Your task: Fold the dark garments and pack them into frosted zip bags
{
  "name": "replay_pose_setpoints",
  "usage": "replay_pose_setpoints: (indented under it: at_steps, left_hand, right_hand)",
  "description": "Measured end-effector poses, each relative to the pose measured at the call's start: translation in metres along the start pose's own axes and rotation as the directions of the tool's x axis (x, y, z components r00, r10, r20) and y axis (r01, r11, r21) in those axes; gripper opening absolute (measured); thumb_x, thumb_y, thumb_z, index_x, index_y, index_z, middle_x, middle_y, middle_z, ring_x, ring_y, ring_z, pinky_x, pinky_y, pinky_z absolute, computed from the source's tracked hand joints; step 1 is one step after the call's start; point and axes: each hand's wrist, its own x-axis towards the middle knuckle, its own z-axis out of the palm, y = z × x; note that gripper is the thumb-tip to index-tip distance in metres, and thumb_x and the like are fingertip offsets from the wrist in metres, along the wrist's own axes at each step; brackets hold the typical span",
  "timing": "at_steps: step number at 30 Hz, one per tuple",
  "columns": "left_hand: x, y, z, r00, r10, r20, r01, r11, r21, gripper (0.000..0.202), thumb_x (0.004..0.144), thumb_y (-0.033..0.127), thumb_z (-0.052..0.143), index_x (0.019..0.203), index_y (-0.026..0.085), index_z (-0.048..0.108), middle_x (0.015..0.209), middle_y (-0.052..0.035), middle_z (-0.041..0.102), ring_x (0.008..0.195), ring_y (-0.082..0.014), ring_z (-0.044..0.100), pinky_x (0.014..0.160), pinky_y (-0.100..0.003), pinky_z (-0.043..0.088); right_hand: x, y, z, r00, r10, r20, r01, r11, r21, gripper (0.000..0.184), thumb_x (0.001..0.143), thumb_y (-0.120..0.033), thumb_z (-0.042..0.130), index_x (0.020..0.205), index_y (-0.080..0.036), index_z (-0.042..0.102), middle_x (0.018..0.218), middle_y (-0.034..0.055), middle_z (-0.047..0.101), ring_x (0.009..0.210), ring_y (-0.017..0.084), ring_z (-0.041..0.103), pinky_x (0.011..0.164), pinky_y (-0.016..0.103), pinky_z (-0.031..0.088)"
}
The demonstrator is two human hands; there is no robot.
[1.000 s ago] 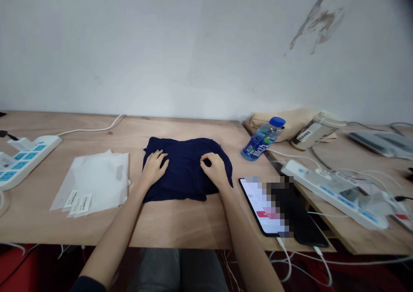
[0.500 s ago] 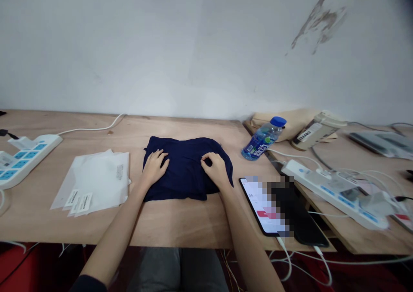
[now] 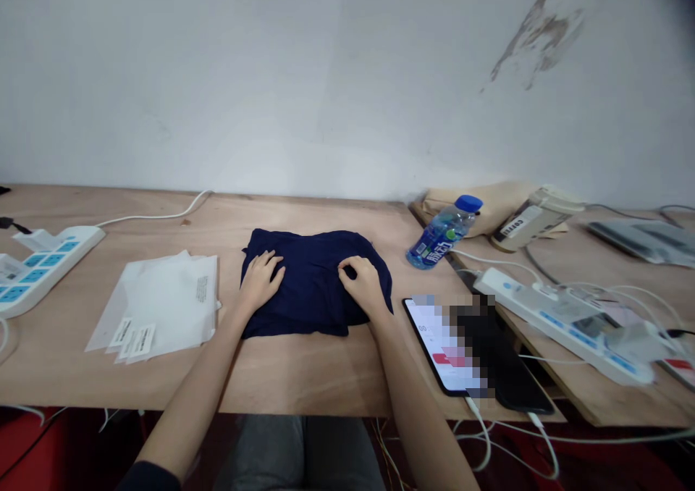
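Observation:
A folded navy-blue cloth, apparently a garment (image 3: 309,295), lies on the wooden table in front of me. My left hand (image 3: 261,282) rests flat on its left part, fingers stretched out, holding nothing. On the right part lies my right hand (image 3: 361,282), its thumb and index fingertips meeting in a ring against the fabric. Whether a bit of cloth is caught in that pinch I cannot make out. To the left of the cloth is a small stack of translucent plastic bags (image 3: 163,295) with white labels.
Right of the cloth stand a blue-capped bottle (image 3: 442,234) and a coffee cup (image 3: 535,219). Two phones, one with a lit screen (image 3: 437,346), lie near the front edge with charging cables. Power strips sit at left (image 3: 51,270) and right (image 3: 565,324). A wall (image 3: 271,78) rises behind.

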Motion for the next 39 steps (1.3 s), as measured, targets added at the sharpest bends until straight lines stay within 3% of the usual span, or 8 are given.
replay_pose_setpoints:
  at_steps: [39]
  left_hand:
    - [0.0, 0.001, -0.0015, 1.0, 0.002, 0.01, -0.002, 1.0, 0.003, 0.036, 0.096, 0.035, 0.042, 0.122, 0.019, 0.06, 0.138, -0.0116, 0.056, 0.133, -0.027, 0.047, 0.113, -0.046, 0.036]
  right_hand:
    - [-0.0002, 0.0025, 0.002, 1.0, 0.007, 0.003, -0.007, 1.0, 0.003, 0.009, 0.08, -0.017, 0.053, 0.079, -0.023, 0.06, 0.085, 0.0033, 0.069, 0.084, 0.023, 0.06, 0.08, 0.035, 0.044]
